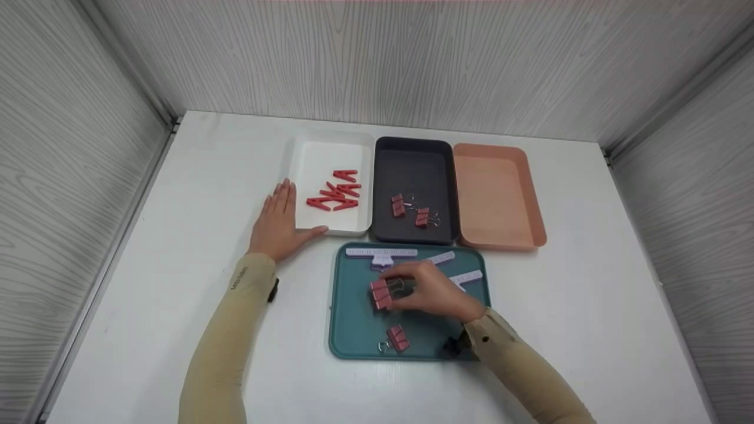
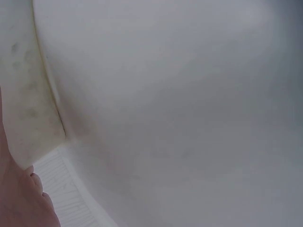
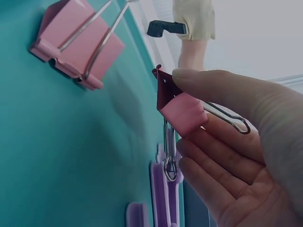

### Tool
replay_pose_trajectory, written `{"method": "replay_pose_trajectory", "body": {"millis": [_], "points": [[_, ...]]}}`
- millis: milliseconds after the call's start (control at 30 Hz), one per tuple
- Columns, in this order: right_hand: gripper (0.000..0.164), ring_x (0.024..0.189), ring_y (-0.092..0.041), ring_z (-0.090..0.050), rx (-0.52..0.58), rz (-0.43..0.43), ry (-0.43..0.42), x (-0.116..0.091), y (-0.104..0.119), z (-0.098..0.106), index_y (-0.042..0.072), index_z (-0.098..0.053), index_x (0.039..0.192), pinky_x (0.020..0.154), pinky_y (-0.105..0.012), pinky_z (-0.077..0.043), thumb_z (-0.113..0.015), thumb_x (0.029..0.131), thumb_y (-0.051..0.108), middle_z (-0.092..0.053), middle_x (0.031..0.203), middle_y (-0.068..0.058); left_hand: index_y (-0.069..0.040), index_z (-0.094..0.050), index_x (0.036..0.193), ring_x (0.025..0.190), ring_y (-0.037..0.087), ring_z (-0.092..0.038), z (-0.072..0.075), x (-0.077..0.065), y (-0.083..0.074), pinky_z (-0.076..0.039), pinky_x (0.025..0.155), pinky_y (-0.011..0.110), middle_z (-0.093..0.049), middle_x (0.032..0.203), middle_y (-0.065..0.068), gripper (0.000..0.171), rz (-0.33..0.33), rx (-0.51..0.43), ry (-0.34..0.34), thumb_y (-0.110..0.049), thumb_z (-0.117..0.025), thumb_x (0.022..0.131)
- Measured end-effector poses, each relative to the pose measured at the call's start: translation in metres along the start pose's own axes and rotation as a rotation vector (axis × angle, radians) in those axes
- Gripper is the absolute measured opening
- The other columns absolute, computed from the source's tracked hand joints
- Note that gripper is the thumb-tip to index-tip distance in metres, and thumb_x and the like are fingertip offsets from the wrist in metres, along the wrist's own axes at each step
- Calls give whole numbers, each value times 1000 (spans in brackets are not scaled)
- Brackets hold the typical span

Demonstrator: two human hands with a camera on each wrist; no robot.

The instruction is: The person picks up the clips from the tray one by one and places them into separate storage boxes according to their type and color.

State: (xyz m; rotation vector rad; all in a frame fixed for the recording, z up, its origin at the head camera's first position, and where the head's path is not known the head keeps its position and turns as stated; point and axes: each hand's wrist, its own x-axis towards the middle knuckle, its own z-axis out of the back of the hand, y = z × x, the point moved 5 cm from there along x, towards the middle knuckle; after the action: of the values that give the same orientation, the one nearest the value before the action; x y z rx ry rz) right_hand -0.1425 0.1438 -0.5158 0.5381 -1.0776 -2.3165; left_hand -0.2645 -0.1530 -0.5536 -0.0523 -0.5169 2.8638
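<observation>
White table (image 1: pixel 288 371): right hand (image 1: pixel 433 292) pinching pink binder clip (image 1: pixel 381 295) over teal tray (image 1: pixel 353 318), where another clip (image 1: pixel 399 338) and purple clips (image 1: pixel 382 259) remain; two pink clips (image 1: pixel 422 217) lie in navy tray (image 1: pixel 415 168); left hand (image 1: pixel 278 227) outstretched, apparently touching white tray (image 1: pixel 318 156).

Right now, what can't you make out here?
Head: parts of two lavender clips, behind the right hand; their markings, too small to read.
Left wrist: most of the left hand, cut off by picture edges.
Right wrist: handle ends of the unheld pink binder clip, cut off by the top edge.
</observation>
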Motion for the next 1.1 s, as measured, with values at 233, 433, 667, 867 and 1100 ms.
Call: {"method": "replay_pose_trajectory", "body": {"millis": [233, 433, 667, 867, 1100], "points": [[52, 114, -13, -62, 19, -9, -52, -1, -2, 14, 17, -69, 132, 102, -35, -50, -87, 84, 26, -67, 124, 11, -1, -2, 162, 155, 28, 1, -1, 0, 1, 3, 123, 38, -2, 169, 15, 127, 4, -6, 4, -87, -49, 81], [53, 119, -20, -62, 35, -23, -83, -2, -5, 27, 19, -69, 133, 106, -36, -47, -87, 84, 27, -67, 125, 12, -1, -2, 162, 155, 27, 2, 0, 0, 0, 4, 123, 38, -2, 169, 15, 128, 10, -5, 4, -87, -50, 81], [50, 120, -16, -60, 42, -12, -153, -5, -7, 44, 22, -70, 131, 105, -37, -48, -87, 84, 26, -66, 125, 11, -2, -1, 162, 155, 27, 3, -2, 1, 1, 4, 123, 38, -1, 169, 14, 129, 13, -7, 4, -88, -49, 80], [50, 119, -22, -62, 24, 20, -211, -7, -9, 58, 15, -70, 131, 104, -40, -49, -87, 84, 24, -67, 125, 6, -1, -1, 162, 155, 27, 2, -1, 0, 1, 3, 123, 39, 0, 169, 14, 129, 10, -1, -1, -88, -49, 80], [52, 118, -17, -62, 14, 10, -267, -7, -10, 71, 14, -70, 131, 100, -40, -52, -88, 82, 17, -66, 127, 2, 0, -2, 162, 155, 28, 2, 1, 0, 0, 3, 123, 38, -1, 169, 16, 127, 3, 9, 9, -87, -49, 82]]}}
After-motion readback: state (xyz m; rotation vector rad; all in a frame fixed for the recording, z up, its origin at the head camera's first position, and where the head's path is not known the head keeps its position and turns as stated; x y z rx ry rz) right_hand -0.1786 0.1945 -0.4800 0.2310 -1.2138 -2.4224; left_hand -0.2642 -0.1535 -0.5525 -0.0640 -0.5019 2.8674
